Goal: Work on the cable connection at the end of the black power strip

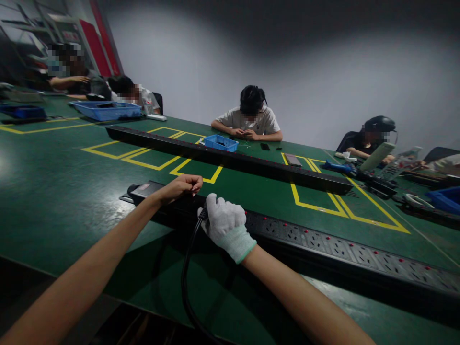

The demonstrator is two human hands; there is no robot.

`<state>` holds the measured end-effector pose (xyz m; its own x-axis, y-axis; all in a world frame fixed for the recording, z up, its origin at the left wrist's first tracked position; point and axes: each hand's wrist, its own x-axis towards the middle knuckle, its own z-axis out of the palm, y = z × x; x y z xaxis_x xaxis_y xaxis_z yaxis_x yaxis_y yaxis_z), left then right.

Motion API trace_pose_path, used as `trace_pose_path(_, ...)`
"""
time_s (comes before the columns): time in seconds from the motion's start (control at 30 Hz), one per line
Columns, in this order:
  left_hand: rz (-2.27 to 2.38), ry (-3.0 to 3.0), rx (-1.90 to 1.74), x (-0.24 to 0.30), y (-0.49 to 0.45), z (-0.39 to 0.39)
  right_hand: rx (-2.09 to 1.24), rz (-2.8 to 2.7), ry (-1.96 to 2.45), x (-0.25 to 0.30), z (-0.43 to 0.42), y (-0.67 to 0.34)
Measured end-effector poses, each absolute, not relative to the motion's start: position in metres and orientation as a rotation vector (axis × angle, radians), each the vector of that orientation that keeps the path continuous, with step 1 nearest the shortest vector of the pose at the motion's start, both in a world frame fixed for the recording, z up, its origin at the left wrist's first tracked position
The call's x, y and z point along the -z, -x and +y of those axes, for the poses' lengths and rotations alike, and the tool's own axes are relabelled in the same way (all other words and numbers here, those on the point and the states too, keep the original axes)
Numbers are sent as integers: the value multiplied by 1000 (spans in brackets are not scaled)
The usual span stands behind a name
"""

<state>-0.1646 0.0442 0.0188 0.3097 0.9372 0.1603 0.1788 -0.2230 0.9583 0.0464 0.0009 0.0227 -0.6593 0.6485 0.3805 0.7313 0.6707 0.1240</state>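
Observation:
A long black power strip (323, 247) with many sockets and small red lights lies across the green table (53, 191) in front of me. My bare left hand (181, 187) rests on top of its left end, fingers curled together. My right hand (224, 223), in a white knit glove, is closed round a black plug at the strip. The plug's thick black cable (187, 278) loops down over the table's near edge.
A second long black power strip (230, 158) lies farther back, among yellow floor-tape rectangles. Blue trays (108, 110) (221, 142) sit on the table. Several other people sit at the far side, working. Tools and another blue bin (445, 197) crowd the right end.

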Motion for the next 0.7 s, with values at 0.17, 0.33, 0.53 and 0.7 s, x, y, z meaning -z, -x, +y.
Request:
trace_pose_path(0.17,1023,-1656,-986,-20,165,43,385,-2611,1107,-24,1,-46)
trace_pose_path(0.33,1029,-1672,-978,-20,165,42,392,-2614,1100,-25,1,-47)
trace_pose_path(0.53,1043,-1695,-971,-23,164,41,406,-2595,1089,-24,0,-48)
trace_pose_path(0.7,1057,-1705,-986,-25,163,41,391,-2603,1099,-24,1,-47)
